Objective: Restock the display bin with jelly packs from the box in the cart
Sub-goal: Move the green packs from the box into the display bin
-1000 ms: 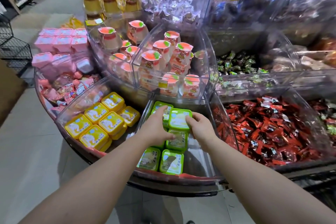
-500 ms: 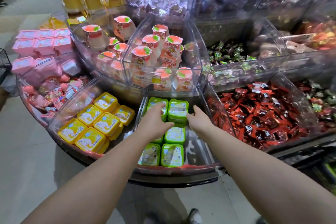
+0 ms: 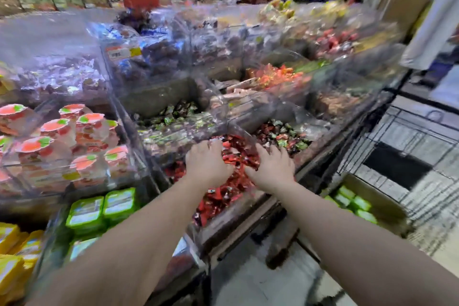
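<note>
Both hands are out over the bin of red-wrapped candies (image 3: 223, 191): left hand (image 3: 206, 164) and right hand (image 3: 272, 169) side by side, fingers loose, grasping nothing. Green jelly packs (image 3: 103, 208) sit stacked in the display bin (image 3: 53, 243) at the lower left. More of them lie in the cardboard box (image 3: 382, 196) inside the cart (image 3: 397, 146), lower right.

Both bare arms outstretched, left hand (image 3: 207, 165) and right hand (image 3: 273, 169) empty, palms down.

Clear glossy plastic bin (image 3: 173, 206), brown cardboard box (image 3: 382, 196), black wire cart (image 3: 397, 136).
</note>
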Demonstrator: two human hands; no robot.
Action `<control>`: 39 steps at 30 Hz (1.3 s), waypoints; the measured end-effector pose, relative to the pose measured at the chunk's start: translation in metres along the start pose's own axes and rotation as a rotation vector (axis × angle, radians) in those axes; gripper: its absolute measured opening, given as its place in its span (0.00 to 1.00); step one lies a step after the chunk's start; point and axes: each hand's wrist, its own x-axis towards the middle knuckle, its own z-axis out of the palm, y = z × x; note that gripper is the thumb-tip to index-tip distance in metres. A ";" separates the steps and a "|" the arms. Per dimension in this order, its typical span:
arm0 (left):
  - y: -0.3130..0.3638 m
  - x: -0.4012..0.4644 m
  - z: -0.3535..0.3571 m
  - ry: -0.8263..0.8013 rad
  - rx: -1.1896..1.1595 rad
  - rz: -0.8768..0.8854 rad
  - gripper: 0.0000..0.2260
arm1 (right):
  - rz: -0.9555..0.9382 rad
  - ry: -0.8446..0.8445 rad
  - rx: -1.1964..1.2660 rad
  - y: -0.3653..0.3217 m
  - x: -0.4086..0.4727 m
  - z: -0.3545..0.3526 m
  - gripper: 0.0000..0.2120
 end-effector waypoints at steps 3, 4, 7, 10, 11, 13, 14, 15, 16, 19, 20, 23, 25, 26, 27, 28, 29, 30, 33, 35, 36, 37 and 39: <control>0.093 0.005 0.031 -0.062 -0.015 0.096 0.34 | 0.078 0.040 -0.007 0.090 0.002 -0.027 0.34; 0.125 0.007 0.041 -0.086 -0.024 0.127 0.34 | 0.111 0.050 0.003 0.120 0.002 -0.037 0.34; 0.212 0.014 0.072 -0.111 -0.026 0.210 0.33 | 0.204 0.082 0.026 0.205 0.001 -0.063 0.34; 0.283 0.024 0.097 -0.146 -0.037 0.280 0.32 | 0.270 0.083 0.024 0.277 0.002 -0.077 0.34; 0.303 0.026 0.105 -0.172 -0.038 0.299 0.33 | 0.289 0.083 0.031 0.298 0.003 -0.079 0.34; 0.338 0.034 0.120 -0.220 -0.034 0.329 0.35 | 0.326 0.085 0.043 0.337 0.006 -0.084 0.33; 0.352 0.039 0.129 -0.238 -0.044 0.345 0.35 | 0.342 0.088 0.050 0.357 0.010 -0.086 0.32; 0.364 0.045 0.138 -0.253 -0.063 0.365 0.36 | 0.364 0.082 0.062 0.375 0.013 -0.086 0.31; 0.373 0.051 0.148 -0.274 -0.084 0.385 0.36 | 0.384 0.076 0.079 0.392 0.016 -0.084 0.31; 0.391 0.074 0.181 -0.394 -0.102 0.410 0.39 | 0.454 0.025 0.141 0.435 0.027 -0.069 0.33; 0.396 0.083 0.194 -0.438 -0.106 0.405 0.39 | 0.470 0.010 0.155 0.448 0.034 -0.064 0.33; 0.408 0.112 0.232 -0.548 -0.130 0.391 0.41 | 0.499 -0.054 0.188 0.486 0.060 -0.047 0.34; 0.415 0.132 0.259 -0.617 -0.135 0.376 0.41 | 0.546 -0.113 0.206 0.509 0.076 -0.032 0.34; 0.418 0.139 0.271 -0.648 -0.137 0.364 0.41 | 0.567 -0.150 0.200 0.520 0.084 -0.025 0.34; 0.422 0.145 0.284 -0.684 -0.137 0.353 0.41 | 0.595 -0.193 0.192 0.532 0.092 -0.015 0.35; 0.426 0.150 0.295 -0.722 -0.134 0.349 0.41 | 0.625 -0.223 0.192 0.542 0.099 -0.007 0.35; 0.429 0.155 0.306 -0.755 -0.128 0.349 0.42 | 0.660 -0.253 0.208 0.553 0.106 0.005 0.36; 0.432 0.160 0.317 -0.780 -0.124 0.349 0.42 | 0.680 -0.273 0.235 0.562 0.113 0.016 0.35; 0.433 0.166 0.351 -0.829 -0.134 0.309 0.42 | 0.742 -0.340 0.296 0.576 0.124 0.049 0.33; 0.430 0.165 0.375 -0.868 -0.140 0.230 0.43 | 0.801 -0.428 0.327 0.578 0.126 0.072 0.32; 0.429 0.164 0.386 -0.891 -0.145 0.188 0.44 | 0.822 -0.461 0.339 0.580 0.128 0.084 0.32; 0.427 0.163 0.399 -0.909 -0.146 0.153 0.44 | 0.833 -0.476 0.354 0.583 0.130 0.097 0.33; 0.426 0.164 0.424 -0.923 -0.132 0.117 0.45 | 0.858 -0.469 0.385 0.590 0.135 0.124 0.35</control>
